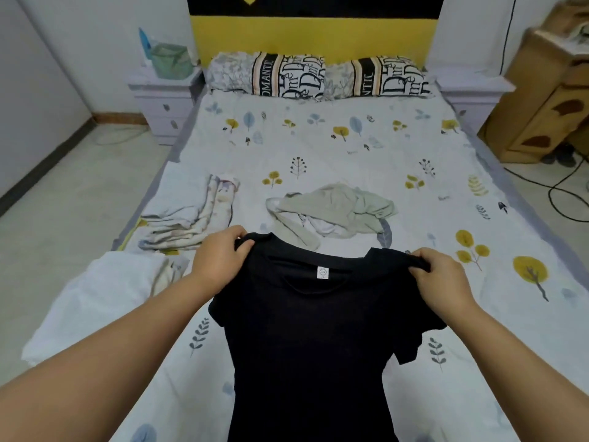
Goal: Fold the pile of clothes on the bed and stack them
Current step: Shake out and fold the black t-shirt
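A black short-sleeved T-shirt hangs spread out in front of me above the near part of the bed, its white neck label facing me. My left hand grips its left shoulder and my right hand grips its right shoulder. Beyond the shirt a crumpled pale green garment lies on the sheet with a white piece under it. To the left sits a folded stack of cream patterned cloth.
A white cloth lies at the bed's near left corner. Two patterned pillows lean against the yellow headboard. White nightstands stand on both sides, a wooden cabinet stands at the right, and black cables run over the floor there.
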Action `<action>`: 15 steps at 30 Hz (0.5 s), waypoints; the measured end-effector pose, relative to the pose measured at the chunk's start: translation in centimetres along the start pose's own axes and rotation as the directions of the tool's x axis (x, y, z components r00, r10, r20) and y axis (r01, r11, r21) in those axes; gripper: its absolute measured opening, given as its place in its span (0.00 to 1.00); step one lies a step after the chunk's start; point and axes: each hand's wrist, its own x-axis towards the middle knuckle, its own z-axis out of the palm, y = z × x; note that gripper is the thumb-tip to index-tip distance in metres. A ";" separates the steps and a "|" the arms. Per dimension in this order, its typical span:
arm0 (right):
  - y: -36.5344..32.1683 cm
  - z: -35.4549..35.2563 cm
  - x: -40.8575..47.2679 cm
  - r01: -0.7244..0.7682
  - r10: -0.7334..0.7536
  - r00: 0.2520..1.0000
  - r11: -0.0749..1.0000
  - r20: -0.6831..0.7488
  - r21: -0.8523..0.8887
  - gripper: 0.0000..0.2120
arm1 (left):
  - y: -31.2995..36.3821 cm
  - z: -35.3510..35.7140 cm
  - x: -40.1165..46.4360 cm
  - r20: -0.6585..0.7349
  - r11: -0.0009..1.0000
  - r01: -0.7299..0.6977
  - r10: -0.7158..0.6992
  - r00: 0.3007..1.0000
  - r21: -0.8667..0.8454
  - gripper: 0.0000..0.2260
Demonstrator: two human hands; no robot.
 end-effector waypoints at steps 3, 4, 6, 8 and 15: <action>0.9 2.3 3.1 -0.018 0.017 1.000 0.999 -0.018 -0.048 0.07 | -0.9 2.6 2.7 -0.006 0.999 -0.017 0.018 1.000 0.040 0.07; 1.2 3.2 4.1 -0.028 0.027 0.999 0.997 -0.020 -0.068 0.06 | -1.3 3.5 3.6 -0.005 0.998 -0.022 0.022 1.000 0.056 0.07; 1.9 4.8 5.9 -0.034 0.032 0.999 0.992 -0.019 -0.120 0.07 | -2.2 5.2 5.4 0.007 0.996 -0.034 0.034 0.999 0.080 0.08; 2.7 6.5 7.9 -0.018 0.016 1.000 0.985 -0.017 -0.174 0.08 | -3.2 7.2 7.3 0.020 0.991 -0.065 0.063 0.998 0.118 0.09; 6.9 12.7 14.6 -0.005 0.022 0.999 0.947 0.048 -0.322 0.09 | -7.2 14.7 12.6 0.082 0.955 -0.129 0.111 0.990 0.268 0.12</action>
